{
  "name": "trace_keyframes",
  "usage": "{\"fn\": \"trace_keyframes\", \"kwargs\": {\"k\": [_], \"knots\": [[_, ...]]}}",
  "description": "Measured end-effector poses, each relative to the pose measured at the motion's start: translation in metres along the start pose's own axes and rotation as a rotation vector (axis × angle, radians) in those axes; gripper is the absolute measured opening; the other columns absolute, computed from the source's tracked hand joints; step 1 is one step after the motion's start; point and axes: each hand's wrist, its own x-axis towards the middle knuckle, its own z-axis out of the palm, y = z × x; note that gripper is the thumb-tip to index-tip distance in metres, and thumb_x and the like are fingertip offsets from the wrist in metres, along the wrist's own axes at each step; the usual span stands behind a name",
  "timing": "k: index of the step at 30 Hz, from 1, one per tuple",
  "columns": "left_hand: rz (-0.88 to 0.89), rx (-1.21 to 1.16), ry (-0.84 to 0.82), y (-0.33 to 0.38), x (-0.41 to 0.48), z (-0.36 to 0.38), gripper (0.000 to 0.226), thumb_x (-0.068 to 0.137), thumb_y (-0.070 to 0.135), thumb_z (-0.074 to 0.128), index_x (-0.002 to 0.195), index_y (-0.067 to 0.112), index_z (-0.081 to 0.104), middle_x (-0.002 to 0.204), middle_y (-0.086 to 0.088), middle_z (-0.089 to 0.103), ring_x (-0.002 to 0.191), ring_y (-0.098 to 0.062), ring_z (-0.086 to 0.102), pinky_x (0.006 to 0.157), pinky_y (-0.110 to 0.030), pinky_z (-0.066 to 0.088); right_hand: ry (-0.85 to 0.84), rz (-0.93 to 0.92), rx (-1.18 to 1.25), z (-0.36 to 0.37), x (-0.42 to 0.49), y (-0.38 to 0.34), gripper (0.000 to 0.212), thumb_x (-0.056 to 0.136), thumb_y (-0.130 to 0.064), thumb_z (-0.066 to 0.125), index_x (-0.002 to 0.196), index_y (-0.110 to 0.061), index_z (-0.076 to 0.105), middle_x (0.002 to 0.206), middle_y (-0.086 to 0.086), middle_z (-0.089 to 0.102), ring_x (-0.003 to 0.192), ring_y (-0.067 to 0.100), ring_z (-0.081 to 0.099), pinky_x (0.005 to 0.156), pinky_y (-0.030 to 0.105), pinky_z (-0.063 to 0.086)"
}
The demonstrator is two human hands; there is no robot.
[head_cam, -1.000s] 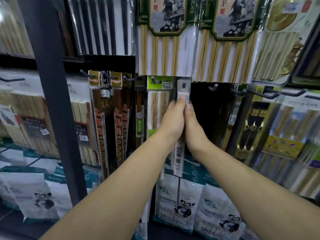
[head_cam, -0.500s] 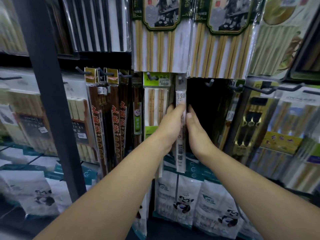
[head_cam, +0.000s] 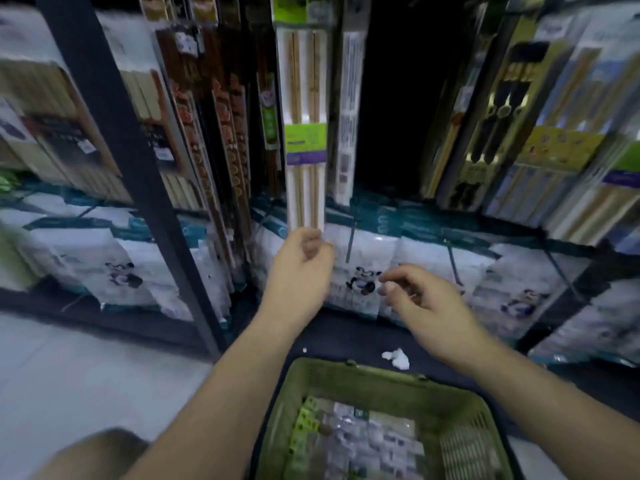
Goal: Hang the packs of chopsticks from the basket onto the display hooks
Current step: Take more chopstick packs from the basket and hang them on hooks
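the display rack (head_cam: 114, 133) fills the whole upper view. its hooks sit above the frame edge, so i can't see them. down on the floor in front of me is the green basket (head_cam: 346, 381), with the loose packs of chopsticks (head_cam: 363, 441) lying flat inside. that's where the task's stuff is.

my read is the step in hand is fetching the next pack. i'd drop one hand into the basket and pinch a single pack near its header end so the hang hole stays free. then lift it clear of the others before going up, since that film looks slippery and two could come up together.

on the rack, the green-banded pack (head_cam: 304, 133) hangs with the narrow white pack (head_cam: 349, 116) just beside it. the left hand (head_cam: 301, 268) is right under the green-banded pack's bottom end, fingers loosely curled and apparently empty. can't tell if it touches. the right hand (head_cam: 422, 296) hovers in front of the panda bags (head_cam: 363, 282), fingers loosely bent, holding nothing.

writing: it's all motion smear. there's a green and purple band, a panda print and barcode-ish print on the white pack, none of it readable.
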Motion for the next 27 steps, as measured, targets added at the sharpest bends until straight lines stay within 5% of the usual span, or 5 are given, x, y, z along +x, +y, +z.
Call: {"fn": "trace_keyframes", "kwargs": {"k": [4,11,15,18,27], "knots": [[-0.189,0.127,0.137,-0.080,-0.028,-0.006,0.009,0.103,0.026,0.058,0.094,0.027,0.059,0.088,0.004,0.065,0.080,-0.014,0.063,0.072,-0.034,0.049,-0.310,0.103,-0.142,0.055,-0.045,0.061,0.010,0.100,-0.033,0.061,0.095,-0.042,0.063,0.084,-0.021,0.067,0.083,-0.006,0.062,0.067,0.009,0.045],[-0.657,0.561,-0.002,-0.221,-0.089,-0.007,0.043,0.103,0.042,0.050,0.134,0.012,0.050,0.138,-0.017,0.056,0.126,-0.041,0.052,0.104,-0.049,0.044,-0.664,0.334,-0.359,0.147,-0.091,0.183,0.020,0.098,-0.030,0.062,0.114,-0.019,0.069,0.103,-0.001,0.069,0.096,0.020,0.065,0.081,0.030,0.050],[-0.685,0.611,-0.165,-0.271,-0.122,-0.006,0.042,0.102,0.052,0.047,0.119,0.014,0.044,0.128,-0.020,0.054,0.120,-0.042,0.052,0.089,-0.047,0.041,-0.801,0.403,-0.389,0.185,-0.110,0.231,0.028,0.099,-0.022,0.061,0.126,-0.013,0.064,0.111,0.006,0.064,0.109,0.027,0.063,0.077,0.025,0.040],[-0.620,0.572,-0.076,-0.280,-0.125,-0.005,0.037,0.101,0.055,0.046,0.107,0.019,0.044,0.113,-0.015,0.060,0.102,-0.038,0.059,0.079,-0.044,0.043,-0.815,0.389,-0.442,0.206,-0.116,0.251,0.047,0.098,-0.024,0.063,0.143,-0.014,0.054,0.138,0.012,0.054,0.122,0.029,0.056,0.091,0.028,0.044],[-0.595,0.501,0.010,-0.288,-0.126,-0.003,0.037,0.101,0.058,0.047,0.094,0.022,0.047,0.086,0.002,0.062,0.088,-0.031,0.062,0.073,-0.040,0.042,-0.593,0.171,-0.728,0.236,-0.139,0.264,0.053,0.087,-0.043,0.073,0.128,-0.016,0.054,0.124,0.008,0.044,0.118,0.029,0.042,0.097,0.042,0.041]]}}
